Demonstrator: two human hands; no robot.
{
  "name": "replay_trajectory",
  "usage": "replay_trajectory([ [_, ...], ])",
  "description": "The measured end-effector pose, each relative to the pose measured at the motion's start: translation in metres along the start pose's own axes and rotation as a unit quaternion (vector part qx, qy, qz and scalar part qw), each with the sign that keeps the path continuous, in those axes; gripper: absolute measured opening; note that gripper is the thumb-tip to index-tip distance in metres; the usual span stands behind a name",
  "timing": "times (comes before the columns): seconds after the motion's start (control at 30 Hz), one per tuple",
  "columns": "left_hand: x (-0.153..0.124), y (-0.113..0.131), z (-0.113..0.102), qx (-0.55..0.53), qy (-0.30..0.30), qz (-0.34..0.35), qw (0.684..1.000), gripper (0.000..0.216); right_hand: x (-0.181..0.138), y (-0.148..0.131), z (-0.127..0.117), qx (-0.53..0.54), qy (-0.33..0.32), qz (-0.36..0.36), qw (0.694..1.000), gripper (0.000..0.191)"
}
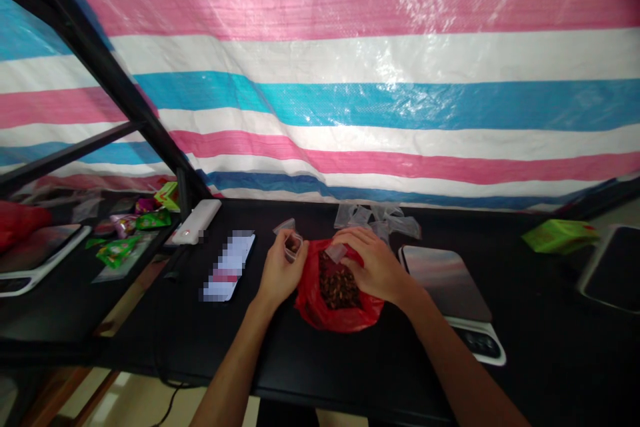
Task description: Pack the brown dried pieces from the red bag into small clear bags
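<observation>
My left hand (pixel 283 270) is closed around a small clear zip bag (pixel 293 247), its mouth spread and some brown bits visible inside. Beside it, a red plastic bag (pixel 315 310) lies with its rim rolled open, holding loose dried brown pieces (pixel 343 288). Over the far side of this bag, my right hand (pixel 373 263) pinches a small translucent plastic piece (pixel 337 253); its exact kind cannot be made out. Several empty clear zip bags (pixel 360 215) lie just beyond my right hand.
A kitchen scale (pixel 450 283) stands to the right, near a green box (pixel 560 236). On the left lie a phone (pixel 230 267) and a white power bank (pixel 197 221). Further left are green wrapped packets (pixel 117 251) and another scale (pixel 45 260). A striped sheet (pixel 350 100) hangs behind the black table.
</observation>
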State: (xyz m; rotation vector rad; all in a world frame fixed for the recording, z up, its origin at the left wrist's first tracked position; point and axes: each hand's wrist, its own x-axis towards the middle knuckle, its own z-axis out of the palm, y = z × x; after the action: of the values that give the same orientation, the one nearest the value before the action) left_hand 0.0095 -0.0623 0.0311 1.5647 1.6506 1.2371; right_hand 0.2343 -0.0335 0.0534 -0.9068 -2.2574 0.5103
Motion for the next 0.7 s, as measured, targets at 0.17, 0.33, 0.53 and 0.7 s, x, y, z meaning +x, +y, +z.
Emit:
replay_trajectory([
  [0.17, -0.058, 0.028, -0.015, 0.156, 0.075, -0.131, 0.976, 0.026, -0.005, 0.004, 0.002, -0.011, -0.103, 0.022, 0.994, 0.033],
  [0.33, -0.116, 0.039, 0.016, 0.098, -0.014, -0.234, 0.967, 0.023, -0.007, -0.002, 0.013, -0.025, -0.143, 0.022, 0.989, 0.029],
  [0.53, -0.105, 0.019, 0.038, -0.003, 0.065, -0.207, 0.976, 0.014, -0.005, -0.005, 0.017, -0.049, -0.158, 0.018, 0.986, 0.03],
  [0.7, -0.094, 0.003, 0.037, -0.063, 0.148, -0.147, 0.976, 0.019, -0.007, -0.003, 0.015, -0.08, -0.146, 0.037, 0.985, 0.028],
])
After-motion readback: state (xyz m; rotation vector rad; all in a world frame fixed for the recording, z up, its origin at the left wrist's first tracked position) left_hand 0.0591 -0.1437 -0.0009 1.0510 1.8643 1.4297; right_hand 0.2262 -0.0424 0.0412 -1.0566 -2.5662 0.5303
